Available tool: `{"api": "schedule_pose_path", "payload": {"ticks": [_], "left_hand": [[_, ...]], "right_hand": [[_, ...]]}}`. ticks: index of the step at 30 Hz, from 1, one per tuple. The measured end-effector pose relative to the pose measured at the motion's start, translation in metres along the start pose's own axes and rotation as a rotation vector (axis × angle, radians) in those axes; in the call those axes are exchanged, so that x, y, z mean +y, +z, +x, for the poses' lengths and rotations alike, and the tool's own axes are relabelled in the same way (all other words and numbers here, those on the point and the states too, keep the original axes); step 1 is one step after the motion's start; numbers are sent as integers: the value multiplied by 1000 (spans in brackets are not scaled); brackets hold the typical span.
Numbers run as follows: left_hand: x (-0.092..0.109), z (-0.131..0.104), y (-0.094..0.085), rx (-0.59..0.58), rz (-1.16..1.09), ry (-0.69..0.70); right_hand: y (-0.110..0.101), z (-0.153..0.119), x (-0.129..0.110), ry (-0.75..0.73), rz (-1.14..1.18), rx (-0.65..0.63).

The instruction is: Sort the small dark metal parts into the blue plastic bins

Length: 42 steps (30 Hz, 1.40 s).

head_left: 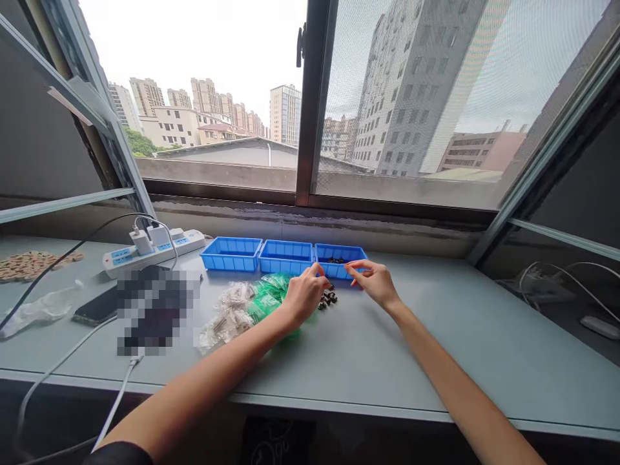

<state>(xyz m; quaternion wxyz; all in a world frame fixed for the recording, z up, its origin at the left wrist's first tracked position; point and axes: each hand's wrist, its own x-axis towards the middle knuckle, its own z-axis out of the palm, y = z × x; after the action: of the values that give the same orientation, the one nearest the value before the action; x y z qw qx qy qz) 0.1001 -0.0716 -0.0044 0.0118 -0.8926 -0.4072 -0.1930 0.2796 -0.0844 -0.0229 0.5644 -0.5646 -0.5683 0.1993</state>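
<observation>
My left hand (305, 294) is over the table beside a small pile of dark parts (329, 299), with its fingertips drawn together. What they pinch, if anything, is too small to make out. My right hand (375, 284) hovers at the front of the right blue bin (358, 255), fingers pointing left with a gap between thumb and forefinger, and nothing visible in it. Several dark small parts lie in that bin. Under and left of my left wrist are green plastic bags (268, 294) and clear bags of pale pieces (232, 316).
A middle blue bin (285, 266) and a left blue bin (230, 261) stand along the window wall. Further left are a white power strip (186, 240) with chargers, a phone (97, 307), a blurred-out patch, cables, crumpled plastic (43, 313) and a round beaded mat (33, 265).
</observation>
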Motion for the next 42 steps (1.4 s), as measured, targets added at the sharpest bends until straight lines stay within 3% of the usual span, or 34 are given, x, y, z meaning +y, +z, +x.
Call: {"api": "schedule_pose_path", "payload": {"ticks": [6,13,33,38,42], "left_hand": [[-3,-1,1,12,-20,-34],[3,-4,-1,1,-51,-25],[8,-7,-4,-50,-44,-1],[10,-8,-1,-103,-6,103],[8,-7,-1,-103,-13,83]], "right_hand": [[4,-6,4,-166,-216,-311],[-1,-15,-6,-180,-401,-473],[6,-15,-5,-182,-548,-383],[11,-14,-8,-215,-576,-444],[12,-16,-9,-243,-601,-438]]}}
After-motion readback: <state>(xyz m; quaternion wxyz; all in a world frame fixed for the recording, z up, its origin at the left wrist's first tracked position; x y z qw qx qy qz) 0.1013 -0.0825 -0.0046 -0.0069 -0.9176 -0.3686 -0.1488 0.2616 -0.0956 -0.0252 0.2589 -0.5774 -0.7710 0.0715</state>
